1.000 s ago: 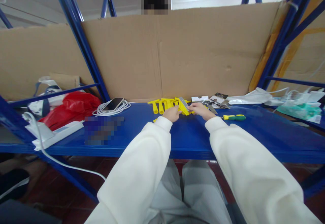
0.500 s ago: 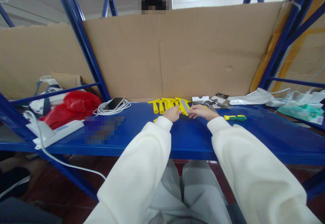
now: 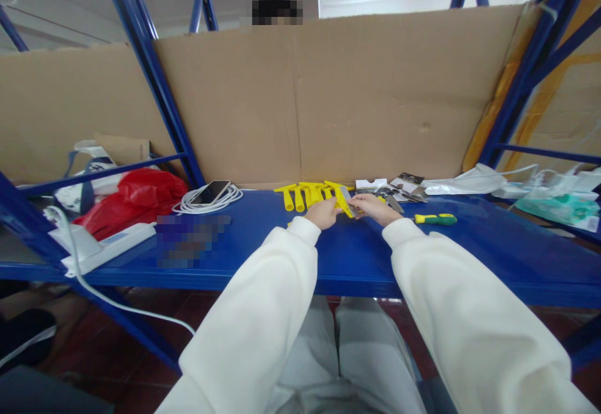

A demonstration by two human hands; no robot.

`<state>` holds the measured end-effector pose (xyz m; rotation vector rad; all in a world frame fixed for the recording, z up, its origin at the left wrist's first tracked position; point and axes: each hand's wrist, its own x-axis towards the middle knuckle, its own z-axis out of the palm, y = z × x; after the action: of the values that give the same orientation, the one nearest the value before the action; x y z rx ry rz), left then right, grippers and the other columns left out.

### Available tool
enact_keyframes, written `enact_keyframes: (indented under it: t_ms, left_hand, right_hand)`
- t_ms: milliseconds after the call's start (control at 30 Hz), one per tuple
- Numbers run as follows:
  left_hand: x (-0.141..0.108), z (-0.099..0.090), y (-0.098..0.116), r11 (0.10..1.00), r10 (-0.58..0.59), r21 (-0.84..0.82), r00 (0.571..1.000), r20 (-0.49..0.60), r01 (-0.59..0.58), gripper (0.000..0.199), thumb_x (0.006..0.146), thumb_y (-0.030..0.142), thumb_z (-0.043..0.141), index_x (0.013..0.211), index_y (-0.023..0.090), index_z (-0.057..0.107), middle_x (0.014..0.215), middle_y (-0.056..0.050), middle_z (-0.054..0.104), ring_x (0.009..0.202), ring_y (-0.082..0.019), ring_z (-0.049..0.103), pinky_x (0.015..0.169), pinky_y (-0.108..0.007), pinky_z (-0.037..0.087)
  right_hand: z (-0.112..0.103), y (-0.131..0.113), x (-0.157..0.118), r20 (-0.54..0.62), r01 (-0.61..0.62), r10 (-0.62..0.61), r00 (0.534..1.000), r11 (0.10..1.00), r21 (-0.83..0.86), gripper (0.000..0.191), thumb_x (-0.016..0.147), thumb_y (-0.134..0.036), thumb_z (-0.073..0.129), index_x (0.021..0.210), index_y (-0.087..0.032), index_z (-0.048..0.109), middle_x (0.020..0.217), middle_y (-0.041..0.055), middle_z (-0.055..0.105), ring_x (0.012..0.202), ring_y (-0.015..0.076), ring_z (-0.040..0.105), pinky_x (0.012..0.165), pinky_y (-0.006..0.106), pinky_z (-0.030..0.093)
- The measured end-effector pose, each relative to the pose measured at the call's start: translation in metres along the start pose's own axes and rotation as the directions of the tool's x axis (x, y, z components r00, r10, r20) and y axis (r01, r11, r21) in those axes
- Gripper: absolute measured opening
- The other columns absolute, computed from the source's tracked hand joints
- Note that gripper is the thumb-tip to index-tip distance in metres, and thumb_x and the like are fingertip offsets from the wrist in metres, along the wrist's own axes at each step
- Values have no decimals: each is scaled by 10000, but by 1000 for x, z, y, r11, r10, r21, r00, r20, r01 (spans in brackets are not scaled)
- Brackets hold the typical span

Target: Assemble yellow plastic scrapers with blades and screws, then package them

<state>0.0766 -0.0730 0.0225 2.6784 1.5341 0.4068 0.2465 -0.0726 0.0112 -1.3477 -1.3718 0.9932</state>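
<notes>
Between my hands is a yellow plastic piece [image 3: 342,203] with a wide flat end, tilted over the blue shelf. My left hand [image 3: 323,214] is closed on its left side, fingers partly hidden. My right hand [image 3: 374,208] pinches a flat grey metal strip [image 3: 348,197] that lies along the yellow piece; whether the two are joined I cannot tell. Several yellow T-shaped plastic pieces [image 3: 299,200] lie in a row behind my left hand. Just past my right hand are small metal parts [image 3: 393,201], too blurred to name.
Right of my hands lies a yellow-green handled screwdriver [image 3: 436,219]. Printed cards [image 3: 407,183] and white plastic [image 3: 464,180] are behind it. At left are a phone [image 3: 211,192] on a coiled white cable, a power strip [image 3: 113,246] and a red bag [image 3: 145,190]. A cardboard panel [image 3: 328,101] closes the back.
The yellow piece and grey strip have moved slightly right and turned a little. My left hand has shifted right with them. A person's head behind the cardboard has moved left.
</notes>
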Motion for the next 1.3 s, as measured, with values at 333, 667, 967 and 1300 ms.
enact_keyframes:
  t_ms: [333,667,967,1300]
  left_hand:
    - [0,6,3,998,62,-9,998,-5,-62,318,1006,304,426,1240,145,570,1278,-161,668,1188,-279,641,991,-382,496]
    - [-2,5,5,998,62,-25,998,-15,-63,311,997,309,456,1237,151,575,1270,-156,674,1197,-278,638,1002,-378,488]
    - [3,10,-2,990,93,-104,993,-66,-100,427,947,257,551,1355,167,466,1344,-139,634,1259,-241,599,1046,-379,470]
    - [2,8,-4,959,242,-118,962,-124,-256,459,933,150,510,1378,249,563,1347,-68,620,1243,-204,584,1103,-353,433]
  right_hand:
    - [1,0,1,-75,48,-46,996,999,17,185,768,-251,678,631,-183,574,620,-7,606,600,114,555,575,212,456]
    - [2,1,2,-88,91,-96,992,994,-54,163,771,-235,621,622,-181,584,611,7,621,595,114,563,530,194,440]
    - [2,3,3,-93,61,-60,994,998,3,149,778,-194,644,636,-172,604,636,14,652,610,125,584,581,220,473]
    - [2,4,5,-88,37,-32,996,998,55,183,763,-243,692,624,-187,587,611,-2,619,592,125,568,580,229,464]
